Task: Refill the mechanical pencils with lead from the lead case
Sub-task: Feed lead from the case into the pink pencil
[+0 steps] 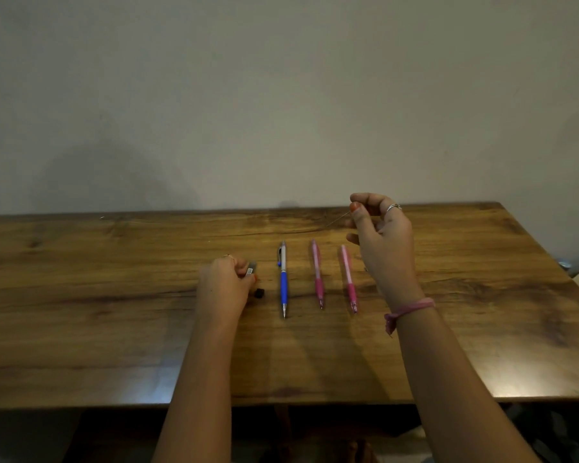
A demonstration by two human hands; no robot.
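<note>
Lead (339,218) sits pinched between thumb and forefinger of the right hand (380,242), raised above the far-right part of the table (114,295), thin stick pointing left and down. Left hand (223,285) is closed around the lead case (251,268), resting on the wood just left of the pencils; a small black cap (259,293) lies beside it, so the case looks open.

Three pencils lie in a row, tips toward the near edge: blue pencil (283,279) on the left, a pink pencil (317,274) in the middle, another pink pencil (349,279) on the right, under the raised hand. None is picked up yet.

Step in hand, IMO: get the lead into a pencil w/o snapping it. Keep the pinch light, hold near the lead's end, set the case down upright or capped so nothing spills. Then lift one pencil, pull its end cap, feed the lead straight down the tube, no sideways pressure.

Case has a small white label w/ dark marks, prob. a barcode; too small to read. No brand legible on the pencils.
</note>
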